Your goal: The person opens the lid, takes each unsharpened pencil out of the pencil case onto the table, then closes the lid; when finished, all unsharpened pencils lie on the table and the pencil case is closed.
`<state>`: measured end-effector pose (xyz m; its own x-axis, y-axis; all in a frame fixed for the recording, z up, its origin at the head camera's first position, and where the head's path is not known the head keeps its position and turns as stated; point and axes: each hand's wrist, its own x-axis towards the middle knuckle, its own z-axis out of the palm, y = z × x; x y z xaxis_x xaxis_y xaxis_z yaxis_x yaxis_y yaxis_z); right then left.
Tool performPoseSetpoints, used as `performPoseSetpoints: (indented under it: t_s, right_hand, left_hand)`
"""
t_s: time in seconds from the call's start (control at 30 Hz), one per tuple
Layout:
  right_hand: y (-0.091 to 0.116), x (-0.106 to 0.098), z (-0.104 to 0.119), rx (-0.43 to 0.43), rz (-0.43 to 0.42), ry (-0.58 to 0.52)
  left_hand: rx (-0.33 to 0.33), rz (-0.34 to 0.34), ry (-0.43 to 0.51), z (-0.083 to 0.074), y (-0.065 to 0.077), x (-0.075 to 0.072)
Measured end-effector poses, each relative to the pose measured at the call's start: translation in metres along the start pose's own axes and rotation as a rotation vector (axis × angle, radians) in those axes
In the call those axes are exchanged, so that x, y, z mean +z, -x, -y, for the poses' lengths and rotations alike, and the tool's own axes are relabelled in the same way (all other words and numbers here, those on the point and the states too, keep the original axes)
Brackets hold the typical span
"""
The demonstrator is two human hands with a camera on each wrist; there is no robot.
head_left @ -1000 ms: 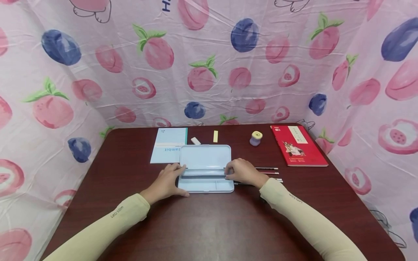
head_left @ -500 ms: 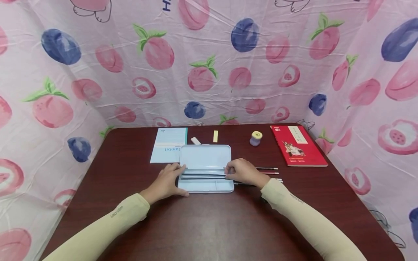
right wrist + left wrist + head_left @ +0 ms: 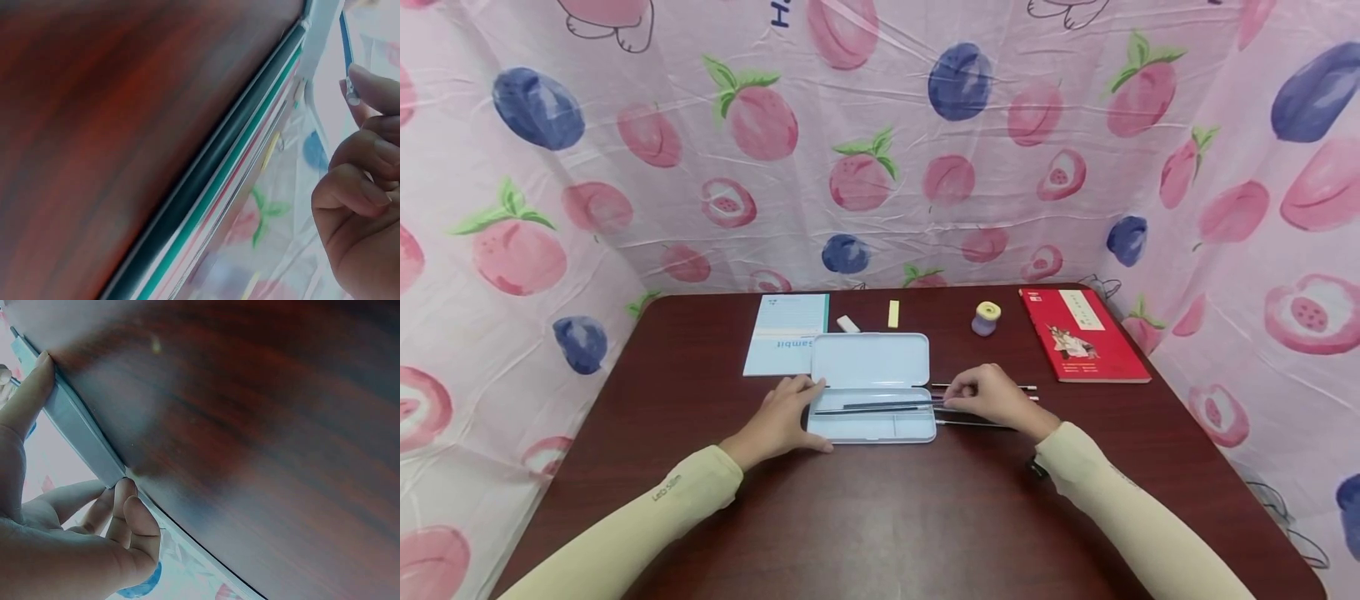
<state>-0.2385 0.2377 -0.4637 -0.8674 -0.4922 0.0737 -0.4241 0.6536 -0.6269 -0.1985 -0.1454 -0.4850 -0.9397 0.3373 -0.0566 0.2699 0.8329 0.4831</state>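
A light blue pencil case (image 3: pixel 870 361) lies with its lid raised on the dark wooden table. My left hand (image 3: pixel 781 417) grips its left end, thumb at the near corner and fingertips by the hinge; the left wrist view shows the case's side wall (image 3: pixel 84 437) between them. My right hand (image 3: pixel 992 398) pinches the end of a dark pencil (image 3: pixel 887 404) between thumb and forefinger, just right of the case. That pencil reaches leftward over the tray, and the right wrist view shows its pale end (image 3: pixel 352 95) at the fingertips. Below it, another dark pencil (image 3: pixel 865 411) lies in the tray.
Several pencils lie right of the case, among them a black pencil (image 3: pixel 977 424), partly under my right hand. Behind are a light blue notebook (image 3: pixel 786 321), a white eraser (image 3: pixel 848 323), a yellow strip (image 3: pixel 893 313) and a yellow-and-purple pot (image 3: pixel 986 318). A red book (image 3: pixel 1082 333) lies far right.
My right hand has drawn the pinched pencil rightward, from over the case's right end to beyond it. The left hand stays on the case.
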Motion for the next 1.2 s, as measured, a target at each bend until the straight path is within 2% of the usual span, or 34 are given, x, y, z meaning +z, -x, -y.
performPoseSetpoints:
  t_s: [0.37,0.7,1.07,1.2]
  right_hand:
    - [0.048,-0.032,-0.037,0.065,0.005,-0.057]
    - [0.086,-0.057,-0.056,0.137,-0.023,-0.098]
    - [0.112,-0.073,-0.070,0.206,-0.002,-0.043]
    - [0.117,-0.077,-0.075,0.216,0.006,-0.054]
  left_hand:
    - [0.009,-0.004,-0.009,0.001,-0.001,0.001]
    - [0.004,0.007,-0.006,-0.001,0.001,0.000]
    - [0.007,0.002,-0.017,-0.001,0.000,0.000]
    - [0.006,0.003,-0.015,-0.001,0.000,0.000]
